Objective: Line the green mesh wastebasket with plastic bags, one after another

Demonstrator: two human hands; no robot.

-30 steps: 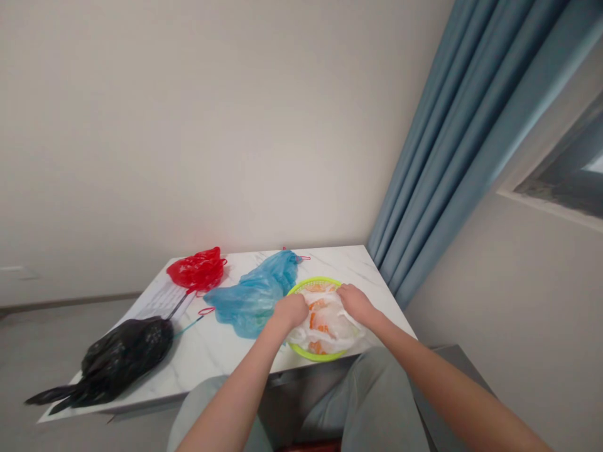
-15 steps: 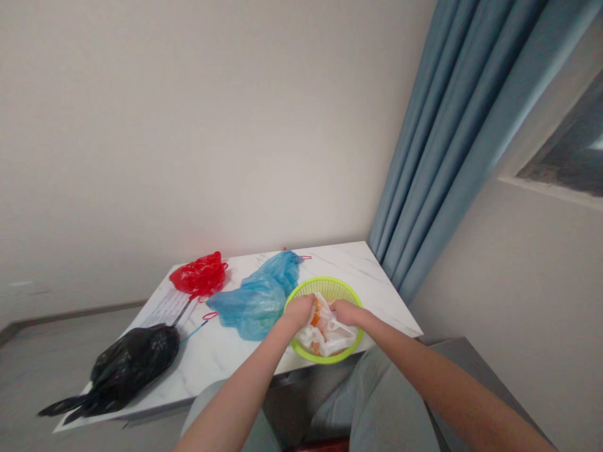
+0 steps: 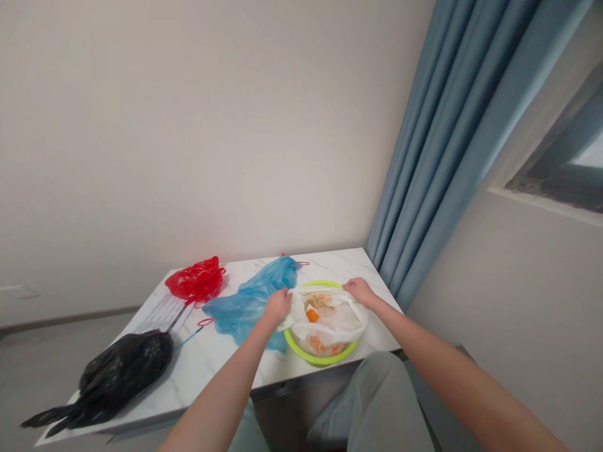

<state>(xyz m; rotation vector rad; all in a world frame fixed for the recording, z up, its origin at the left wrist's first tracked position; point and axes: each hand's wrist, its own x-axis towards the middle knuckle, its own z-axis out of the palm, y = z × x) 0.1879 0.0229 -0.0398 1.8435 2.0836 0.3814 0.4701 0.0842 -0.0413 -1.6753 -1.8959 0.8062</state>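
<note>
A white plastic bag with orange print is stretched wide over a lime-green plastic basket, its mouth facing up. My left hand pinches the bag's left edge, close to a blue plastic bag. At the opposite edge, my right hand grips the bag near the basket's far rim. Inside the bag lies something orange, with paler contents around it that I cannot make out.
A knotted black bag lies at the table's left front corner, a red bag behind it. A written sheet lies between them on the marble-patterned table. Blue curtains hang on the right.
My hands have moved apart, left and right, pulling the white bag from bunched to spread open. The bag now covers most of the basket, and the orange thing inside shows.
</note>
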